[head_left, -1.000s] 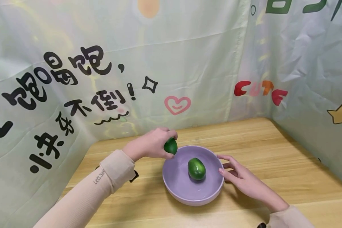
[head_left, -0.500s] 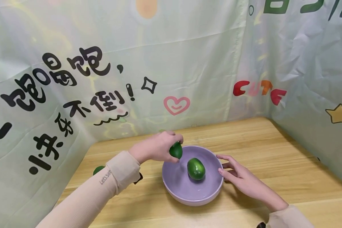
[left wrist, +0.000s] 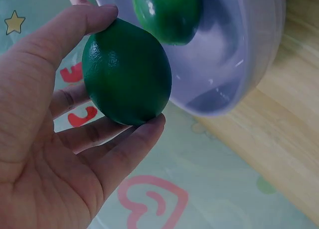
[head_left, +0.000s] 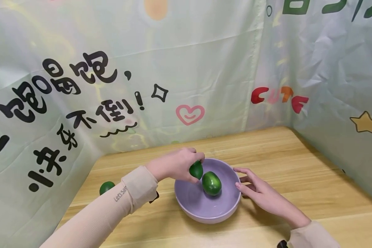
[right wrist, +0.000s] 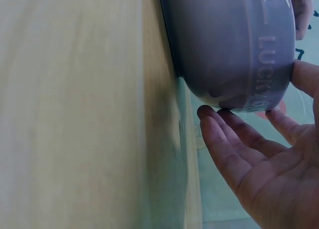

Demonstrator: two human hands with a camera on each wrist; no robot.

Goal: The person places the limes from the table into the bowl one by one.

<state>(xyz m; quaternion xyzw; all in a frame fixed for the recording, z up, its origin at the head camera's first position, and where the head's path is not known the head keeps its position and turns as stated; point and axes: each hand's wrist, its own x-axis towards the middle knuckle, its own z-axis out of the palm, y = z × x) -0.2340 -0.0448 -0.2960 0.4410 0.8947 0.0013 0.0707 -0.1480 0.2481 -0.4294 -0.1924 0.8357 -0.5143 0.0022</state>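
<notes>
My left hand holds a dark green lime over the left part of a purple bowl. In the left wrist view, thumb and fingertips pinch that lime from opposite sides. A second, shinier green lime lies inside the bowl, just right of the held one. Against the bowl's right side rests my right hand, its fingers loosely extended. The right wrist view shows its thumb and fingertips touching the outer wall, near raised lettering.
Another green lime sits on the wooden table at the left, partly behind the left sleeve. Printed cloth hangs along the table's back and sides.
My left hand has moved right and slightly down with its lime, from the bowl's left rim to over the inside. The table lime has come out from behind the sleeve. My right hand stays put.
</notes>
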